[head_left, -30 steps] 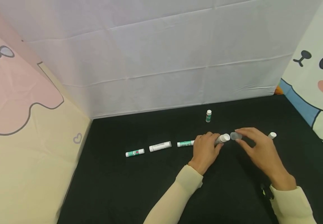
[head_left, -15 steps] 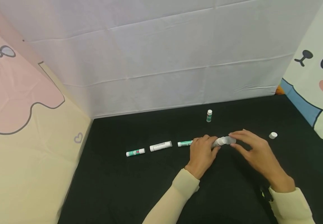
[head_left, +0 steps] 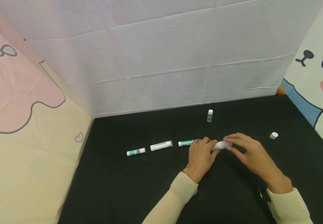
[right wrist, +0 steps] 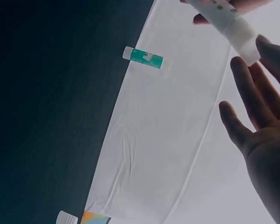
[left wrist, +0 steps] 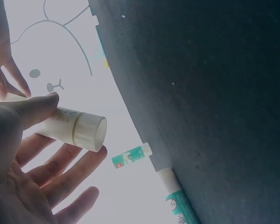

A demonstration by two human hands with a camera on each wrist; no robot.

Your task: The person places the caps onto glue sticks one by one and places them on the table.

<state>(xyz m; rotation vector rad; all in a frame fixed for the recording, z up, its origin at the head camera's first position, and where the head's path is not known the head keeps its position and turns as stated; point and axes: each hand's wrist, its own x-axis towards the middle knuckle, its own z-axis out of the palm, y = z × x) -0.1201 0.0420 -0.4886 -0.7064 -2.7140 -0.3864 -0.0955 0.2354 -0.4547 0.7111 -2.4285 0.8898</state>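
A white glue stick [left wrist: 60, 125] with faint lettering lies in the grip of my left hand [head_left: 201, 155], thumb on one side and fingers on the other. At its far end sits a frosted cap [right wrist: 245, 45], which my right hand [head_left: 252, 153] pinches between thumb and fingertips. The cap covers that end of the stick, though I cannot tell how far down it sits. Just left of my left hand, a green-and-white glue stick [head_left: 185, 143] lies on the black table, its right end hidden behind the fingers.
Farther left lie a white glue stick [head_left: 161, 146] and another green one [head_left: 136, 151]. A small green glue stick [head_left: 210, 115] stands upright toward the back. To the right is a loose white cap [head_left: 273, 135]. Cloth walls border the black table [head_left: 128, 189].
My right hand has moved left, bringing the frosted cap from apart to over the glue stick's end. The left hand has shifted slightly left and down with the stick.
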